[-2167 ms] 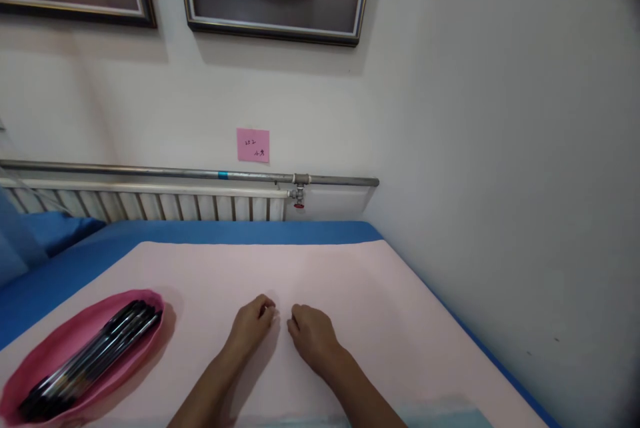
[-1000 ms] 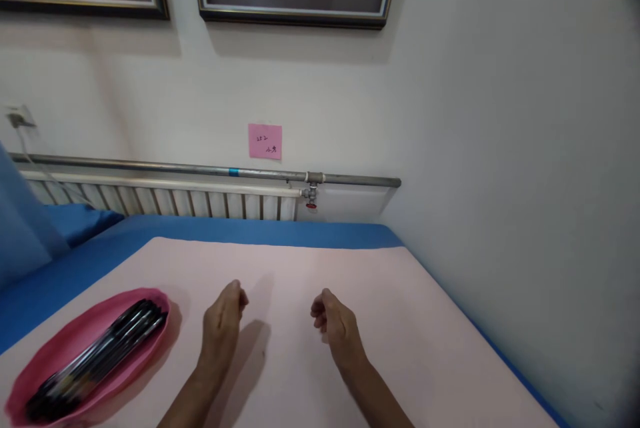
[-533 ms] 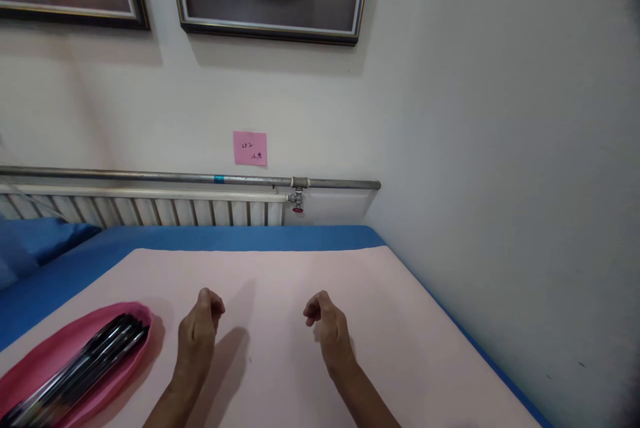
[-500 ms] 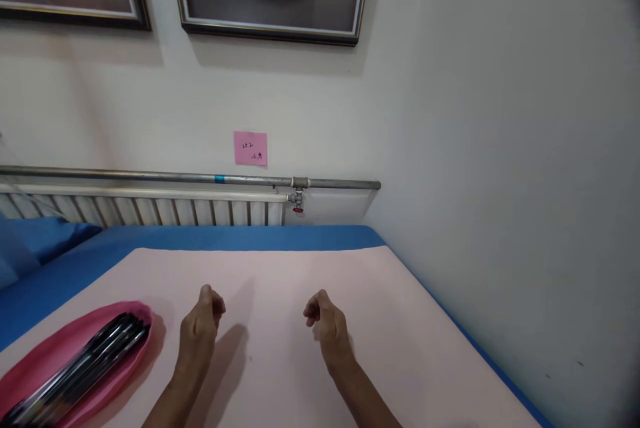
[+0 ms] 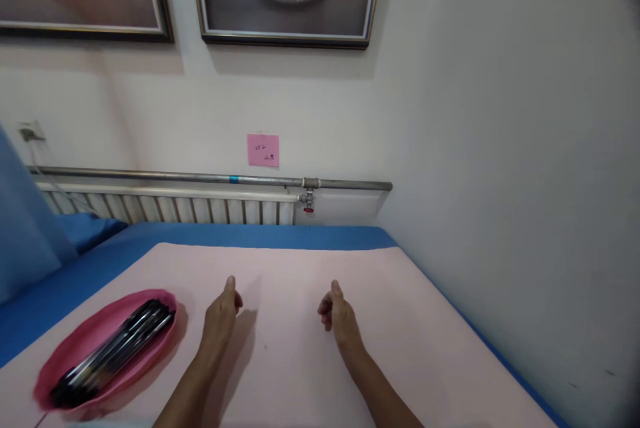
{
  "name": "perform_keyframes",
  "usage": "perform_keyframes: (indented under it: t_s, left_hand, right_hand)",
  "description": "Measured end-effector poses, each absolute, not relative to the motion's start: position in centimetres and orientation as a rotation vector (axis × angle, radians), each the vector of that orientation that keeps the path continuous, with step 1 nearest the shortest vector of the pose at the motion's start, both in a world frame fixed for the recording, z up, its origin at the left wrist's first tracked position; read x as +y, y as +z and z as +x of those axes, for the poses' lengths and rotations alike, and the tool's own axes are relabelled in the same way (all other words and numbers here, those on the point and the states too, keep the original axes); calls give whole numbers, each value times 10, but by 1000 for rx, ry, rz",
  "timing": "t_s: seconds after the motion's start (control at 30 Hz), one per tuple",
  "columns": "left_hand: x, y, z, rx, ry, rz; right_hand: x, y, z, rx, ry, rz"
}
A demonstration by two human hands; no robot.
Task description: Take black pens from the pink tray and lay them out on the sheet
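My left hand (image 5: 223,311) hovers over the pale pink sheet (image 5: 290,375), to the right of a pink oval basket (image 5: 90,331). Its thumb points up and its fingers are curled in, with nothing showing in them. Across a gap, my right hand (image 5: 341,318) is held the same way, thumb raised and fingers folded, also without anything visible in it. Inside the basket lies a bundle of dark, shiny, pen-like sticks (image 5: 123,348), somewhat blurred. Neither hand touches the basket.
The sheet covers a blue surface (image 5: 280,236) that meets a white wall on the right. Behind are a radiator (image 5: 200,210), a metal pipe (image 5: 200,177) with a red-handled valve (image 5: 309,201), a pink note (image 5: 263,150) and framed pictures (image 5: 295,38). Blue cloth (image 5: 30,228) hangs at left.
Both thumbs have straightened upward from more closed hands. The view has swung left, so the scene sits further right and more of the basket shows.
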State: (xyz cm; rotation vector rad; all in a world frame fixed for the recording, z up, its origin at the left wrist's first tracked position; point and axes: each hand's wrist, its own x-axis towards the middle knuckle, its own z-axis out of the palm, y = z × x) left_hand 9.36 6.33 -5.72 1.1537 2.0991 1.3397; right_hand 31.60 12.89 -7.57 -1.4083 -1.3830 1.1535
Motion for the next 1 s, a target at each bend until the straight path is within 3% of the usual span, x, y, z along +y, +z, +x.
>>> perform_keyframes:
  t_s: [0.27,0.47,0.67,1.0]
  left_hand:
    - [50,-43,48,2680,1424,1421]
    - [25,-51,12,3273,737,980]
    - [12,-58,2,3280,449,820]
    - [3,-49,2,3252,621,940]
  right_hand:
    - [132,-87,313,-1720,1049,-1370]
    - [126,-80,309,-1850,978,-1371]
    - [129,-78,310,-1888,988,-1345]
    - [127,-81,313,-1910,980,-1345]
